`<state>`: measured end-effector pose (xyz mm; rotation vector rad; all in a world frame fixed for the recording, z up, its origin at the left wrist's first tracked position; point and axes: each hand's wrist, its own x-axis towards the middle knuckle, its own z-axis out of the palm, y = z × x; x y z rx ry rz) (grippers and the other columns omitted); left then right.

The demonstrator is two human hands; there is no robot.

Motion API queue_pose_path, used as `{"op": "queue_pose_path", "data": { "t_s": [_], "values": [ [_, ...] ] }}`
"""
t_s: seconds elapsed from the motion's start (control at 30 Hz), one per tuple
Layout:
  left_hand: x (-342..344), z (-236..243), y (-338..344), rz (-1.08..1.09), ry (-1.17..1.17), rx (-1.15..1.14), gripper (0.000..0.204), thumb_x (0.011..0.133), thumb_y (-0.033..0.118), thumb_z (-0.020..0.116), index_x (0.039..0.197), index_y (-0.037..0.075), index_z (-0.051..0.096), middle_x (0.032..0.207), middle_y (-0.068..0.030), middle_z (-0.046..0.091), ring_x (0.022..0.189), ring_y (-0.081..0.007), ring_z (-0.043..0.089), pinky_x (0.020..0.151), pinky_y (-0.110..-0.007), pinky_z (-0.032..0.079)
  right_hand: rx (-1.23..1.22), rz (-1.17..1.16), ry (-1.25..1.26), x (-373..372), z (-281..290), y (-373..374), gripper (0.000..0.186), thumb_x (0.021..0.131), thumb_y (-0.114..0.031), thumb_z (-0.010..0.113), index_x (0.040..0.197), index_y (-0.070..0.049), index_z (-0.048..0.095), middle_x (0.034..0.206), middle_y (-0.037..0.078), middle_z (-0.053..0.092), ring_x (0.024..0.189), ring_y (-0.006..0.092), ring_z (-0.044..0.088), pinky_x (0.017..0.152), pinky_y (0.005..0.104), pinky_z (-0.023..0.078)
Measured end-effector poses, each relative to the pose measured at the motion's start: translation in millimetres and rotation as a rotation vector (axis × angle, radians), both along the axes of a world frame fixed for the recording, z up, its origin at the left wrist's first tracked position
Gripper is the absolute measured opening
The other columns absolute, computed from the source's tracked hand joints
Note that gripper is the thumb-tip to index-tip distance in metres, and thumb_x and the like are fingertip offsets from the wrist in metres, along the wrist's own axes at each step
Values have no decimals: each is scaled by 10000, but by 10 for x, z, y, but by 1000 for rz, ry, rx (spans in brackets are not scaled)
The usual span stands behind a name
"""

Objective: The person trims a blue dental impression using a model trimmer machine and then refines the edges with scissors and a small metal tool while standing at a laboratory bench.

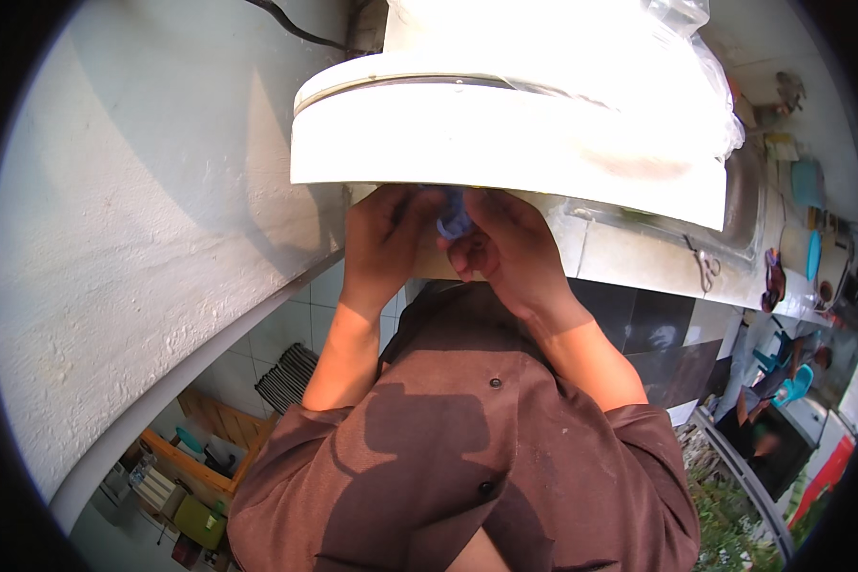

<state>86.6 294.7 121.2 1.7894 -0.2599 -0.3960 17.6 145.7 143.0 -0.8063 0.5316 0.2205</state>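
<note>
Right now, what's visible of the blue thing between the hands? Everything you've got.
The blue thing is small and light to mid blue, with a rounded lower end whose paler edge looks like a rim. It could be thin plastic or cloth; I can't tell which. It sits just below the lower edge of the bright white casing, its upper part in shadow. The right hand holds it; whether the left hand also grips it is unclear.

The small blue piece (455, 227) looks smooth, its material unclear. The brown shirt (582, 467) is matt cloth. The clear plastic film (712, 84) is crinkled and glossy, the white casing (505, 143) smooth. The wall (95, 362) looks like rough plaster; the worktop (629, 252), smooth tile; the sink (745, 203), metal.
</note>
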Motion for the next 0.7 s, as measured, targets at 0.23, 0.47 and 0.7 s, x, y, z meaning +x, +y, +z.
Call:
{"op": "queue_pose_path", "data": {
  "t_s": [0.23,0.47,0.7],
  "values": [
    [1,-67,-53,26,-87,39,157,929,89,622,988,-45,679,815,-151,701,715,-165,655,669,-305,503,117,-50,5,4,-53,0,314,1011,-316,564,1063,-7,595,850,123,670,628,149,619,552,264,517],
    [-5,-51,-99,31,-151,36,153,936,93,620,982,-42,679,795,-145,693,687,-155,640,636,-300,488,135,-64,20,2,-42,-11,313,1016,-309,548,1056,-3,599,855,130,673,652,148,612,567,266,506],
    [-13,-55,-128,66,-152,29,154,945,101,618,959,-40,678,740,-117,666,650,-107,567,606,-293,466,153,-82,49,6,3,-4,306,1015,-292,542,1056,5,601,856,133,669,678,159,588,595,279,476]
  ]
}}
